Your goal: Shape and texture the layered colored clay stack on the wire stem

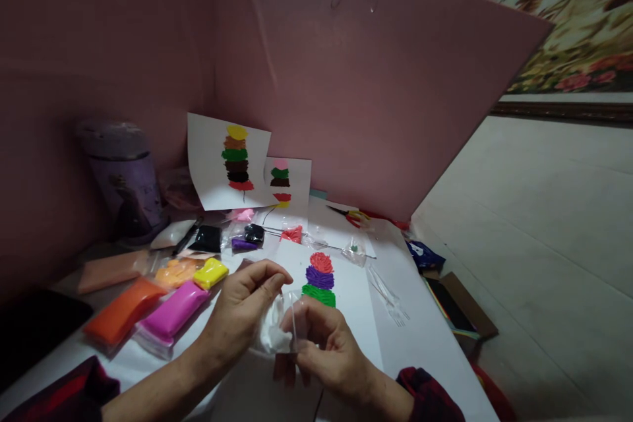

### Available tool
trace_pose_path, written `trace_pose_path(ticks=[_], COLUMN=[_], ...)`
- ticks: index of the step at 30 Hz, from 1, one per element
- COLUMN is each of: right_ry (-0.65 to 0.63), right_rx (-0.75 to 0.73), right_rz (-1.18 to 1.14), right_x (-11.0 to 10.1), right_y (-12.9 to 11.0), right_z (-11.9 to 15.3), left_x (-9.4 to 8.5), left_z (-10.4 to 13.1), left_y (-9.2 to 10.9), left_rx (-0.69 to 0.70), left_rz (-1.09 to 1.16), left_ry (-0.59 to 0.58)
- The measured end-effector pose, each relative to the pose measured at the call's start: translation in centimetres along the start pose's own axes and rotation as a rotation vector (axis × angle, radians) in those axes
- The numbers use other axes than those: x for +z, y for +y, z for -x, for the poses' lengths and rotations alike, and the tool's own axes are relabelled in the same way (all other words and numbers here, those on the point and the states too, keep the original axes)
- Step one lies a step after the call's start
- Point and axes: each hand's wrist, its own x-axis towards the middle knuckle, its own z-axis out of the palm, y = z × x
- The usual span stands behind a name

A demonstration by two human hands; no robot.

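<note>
A clear plastic bag with white clay (pixel 275 333) is held up over the table. My left hand (pixel 242 306) pinches its upper left edge between thumb and forefinger. My right hand (pixel 329 343) grips its right side, with some fingertips at the white clay. Behind my hands lies a white sheet (pixel 359 303) with red, purple and green textured patches stacked in a column. To the left are bags of magenta clay (pixel 173 310), orange clay (pixel 123 313) and yellow clay (pixel 211 273).
Two sheets with stacked colours (pixel 210 171) (pixel 299 178) lean at the back. Scissors (pixel 357 217) and plastic forks (pixel 388 293) lie right of centre. A purple tumbler (pixel 128 184) stands back left, and a pink panel (pixel 346 79) rises behind.
</note>
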Motion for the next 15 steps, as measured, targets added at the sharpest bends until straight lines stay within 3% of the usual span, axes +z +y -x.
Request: trace_pose_path(ticks=[7, 15], right_ry=[0.071, -0.059], right_rx=[-0.108, 0.011], right_rz=[0.062, 0.015], right_x=[-0.2, -0.5], right_y=[0.1, 0.9], right_z=[0.3, 0.0], left_x=[-0.6, -0.1], left_z=[-0.7, -0.4], left_y=[-0.6, 0.5], left_rx=[-0.049, -0.112], left_rz=[0.040, 0.079], left_ry=[0.017, -0.067])
